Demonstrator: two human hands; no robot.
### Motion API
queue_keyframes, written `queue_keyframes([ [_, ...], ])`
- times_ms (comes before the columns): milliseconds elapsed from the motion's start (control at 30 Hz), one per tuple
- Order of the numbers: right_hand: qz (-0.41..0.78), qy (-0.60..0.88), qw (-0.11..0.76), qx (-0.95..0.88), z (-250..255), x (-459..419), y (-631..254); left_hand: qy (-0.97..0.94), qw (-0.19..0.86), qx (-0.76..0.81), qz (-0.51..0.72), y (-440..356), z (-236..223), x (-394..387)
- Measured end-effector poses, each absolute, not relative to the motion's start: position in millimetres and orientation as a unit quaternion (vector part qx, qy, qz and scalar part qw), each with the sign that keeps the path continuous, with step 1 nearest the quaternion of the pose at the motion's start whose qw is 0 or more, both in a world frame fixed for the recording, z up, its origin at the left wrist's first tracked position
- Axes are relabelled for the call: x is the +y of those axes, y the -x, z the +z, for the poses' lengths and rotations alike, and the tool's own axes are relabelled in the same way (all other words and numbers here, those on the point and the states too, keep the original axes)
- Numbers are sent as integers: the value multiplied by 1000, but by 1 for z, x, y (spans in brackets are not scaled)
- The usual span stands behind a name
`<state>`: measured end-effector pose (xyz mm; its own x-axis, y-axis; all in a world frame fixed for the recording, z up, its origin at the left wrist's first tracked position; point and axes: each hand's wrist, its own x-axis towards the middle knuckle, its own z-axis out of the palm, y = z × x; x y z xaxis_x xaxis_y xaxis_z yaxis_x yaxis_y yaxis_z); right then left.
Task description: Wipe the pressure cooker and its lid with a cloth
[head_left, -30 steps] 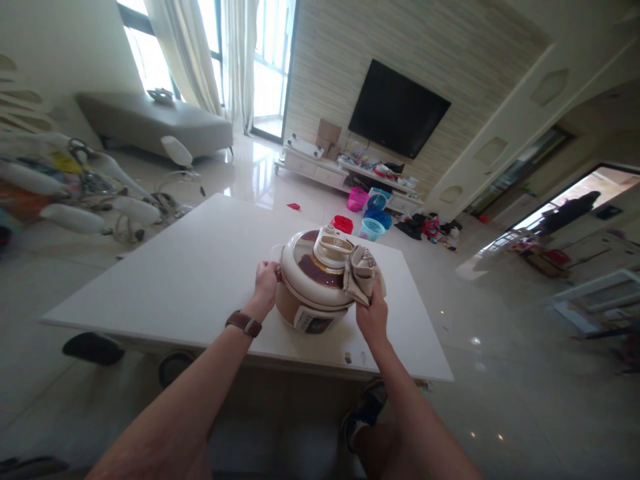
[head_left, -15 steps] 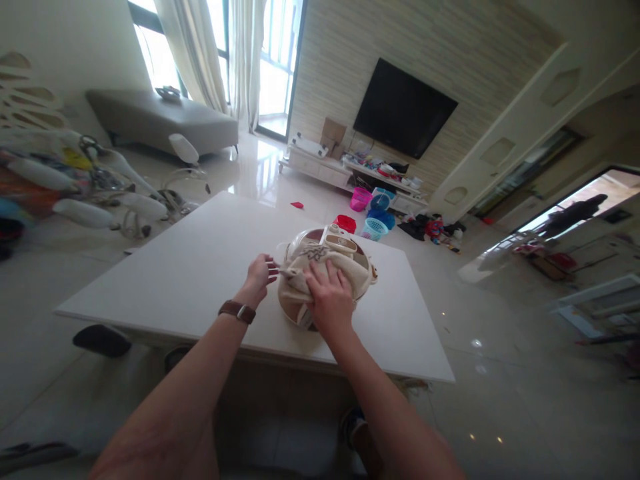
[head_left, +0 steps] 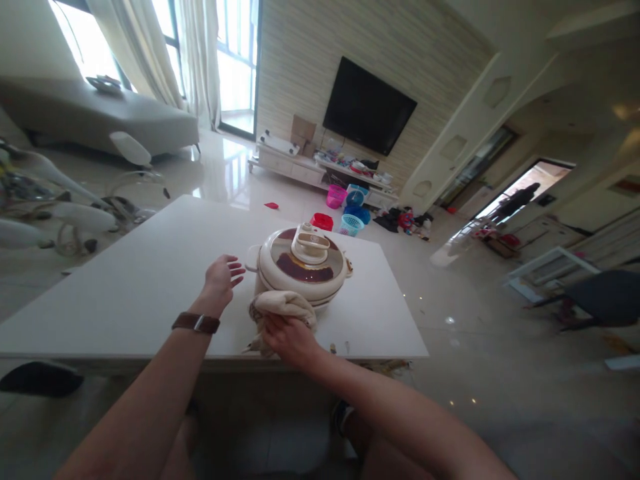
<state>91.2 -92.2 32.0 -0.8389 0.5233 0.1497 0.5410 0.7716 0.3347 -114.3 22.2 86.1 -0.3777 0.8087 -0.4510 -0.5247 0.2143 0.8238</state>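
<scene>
A cream pot [head_left: 327,287] with a glass lid [head_left: 306,270] stands on the white table [head_left: 165,267]. The lid carries a cream handle [head_left: 313,241] on top. My right hand [head_left: 287,339] is closed on a crumpled beige cloth [head_left: 290,303] and presses it to the pot's near side. Part of the cloth hangs down toward the table's front edge. My left hand [head_left: 223,279] hovers left of the pot, fingers apart and holding nothing, a short gap from the side handle [head_left: 253,259].
Beyond the table, a red basin [head_left: 321,221], a light blue basket [head_left: 352,225] and a pink basket [head_left: 335,196] stand on the floor. White chairs [head_left: 75,217] are at the left. A small dark object [head_left: 333,348] lies near the table's front edge.
My right hand has moved the cloth from the lid's top down to the pot's near side. My left hand has moved away to the left. The camera view has turned right.
</scene>
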Motion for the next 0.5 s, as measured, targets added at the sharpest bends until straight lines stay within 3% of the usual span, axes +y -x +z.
queue_keyframes([
  [200, -207, 316, 76, -923, 47, -81, -72, -136, 547, 563, 605, 106, 88, 18],
  [500, -198, 308, -64, -928, -32, -78, -50, -136, 550, 558, 606, 107, 87, 17],
])
